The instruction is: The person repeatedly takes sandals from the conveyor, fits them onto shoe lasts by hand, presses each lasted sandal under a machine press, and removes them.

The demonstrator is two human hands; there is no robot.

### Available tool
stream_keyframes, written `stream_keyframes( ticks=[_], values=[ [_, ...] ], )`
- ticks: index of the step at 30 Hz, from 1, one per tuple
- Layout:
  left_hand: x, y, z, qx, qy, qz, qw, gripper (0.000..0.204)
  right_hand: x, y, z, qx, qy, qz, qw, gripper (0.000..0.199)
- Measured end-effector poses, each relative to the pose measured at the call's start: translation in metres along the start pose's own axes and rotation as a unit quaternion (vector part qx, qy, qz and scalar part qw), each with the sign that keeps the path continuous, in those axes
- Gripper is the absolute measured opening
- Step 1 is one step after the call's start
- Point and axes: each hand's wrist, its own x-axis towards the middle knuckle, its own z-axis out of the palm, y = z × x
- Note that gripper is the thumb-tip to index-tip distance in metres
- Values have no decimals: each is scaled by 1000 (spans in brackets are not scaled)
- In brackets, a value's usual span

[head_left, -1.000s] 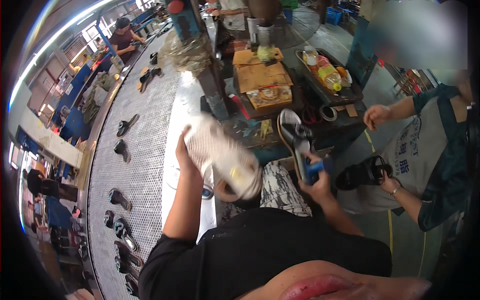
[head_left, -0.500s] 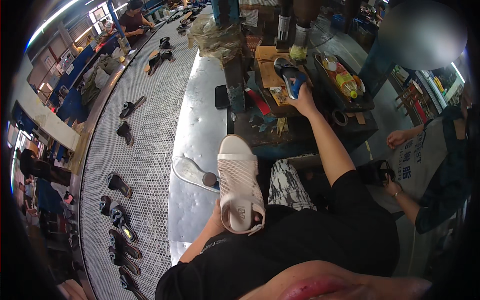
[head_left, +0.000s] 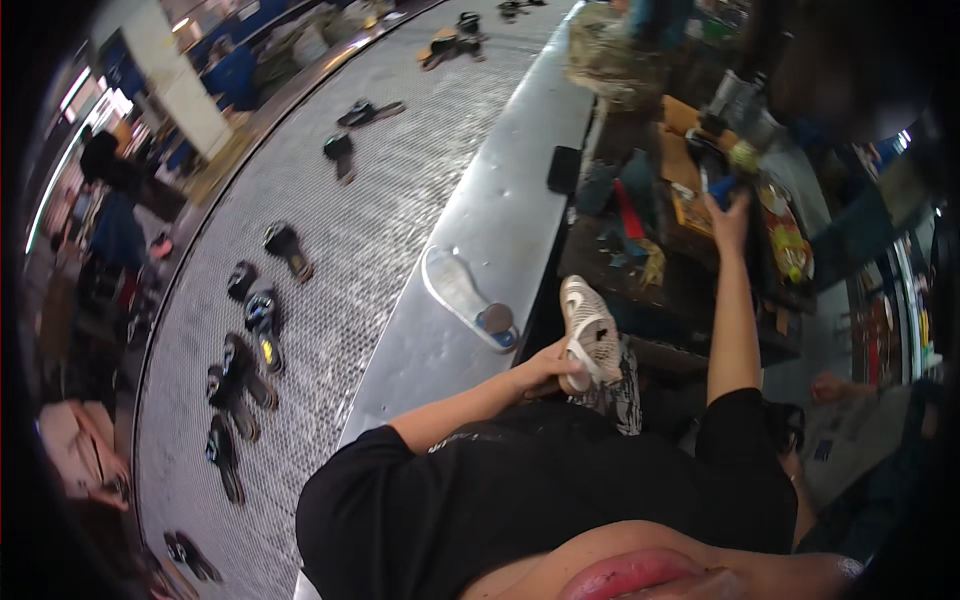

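Our left forearm points to 2 o'clock, our left hand (head_left: 552,370) closed on the heel end of a beige sandal (head_left: 596,335) whose toe aims at 12 o'clock. Our right forearm reaches straight to 12 o'clock, our right hand (head_left: 731,212) wrapped around the blue end of a blurred dark sandal (head_left: 706,158). From the beige sandal, a silver foot-shaped piece (head_left: 456,285) lies at 10 o'clock on a metal ledge (head_left: 505,190).

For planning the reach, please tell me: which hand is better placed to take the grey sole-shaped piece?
Probably the left hand: it is nearer to the grey sole-shaped piece, though it holds a pale sandal. The right hand is farther away, at a blurred blue-ended item.
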Motion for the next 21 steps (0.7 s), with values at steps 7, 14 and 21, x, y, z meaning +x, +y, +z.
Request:
stream_keyframes(
  ticks=[7,14,21],
  values=[
    [17,-8,16,132,-24,29,991,67,38,-9,-28,-128,-59,-47,989,61],
    [-36,43,-30,185,125,-9,975,44,7,-80,27,-172,-84,18,981,55],
    [-75,95,-52,46,115,80,989,53,-37,-117,94,-103,-58,85,989,72]
  ],
)
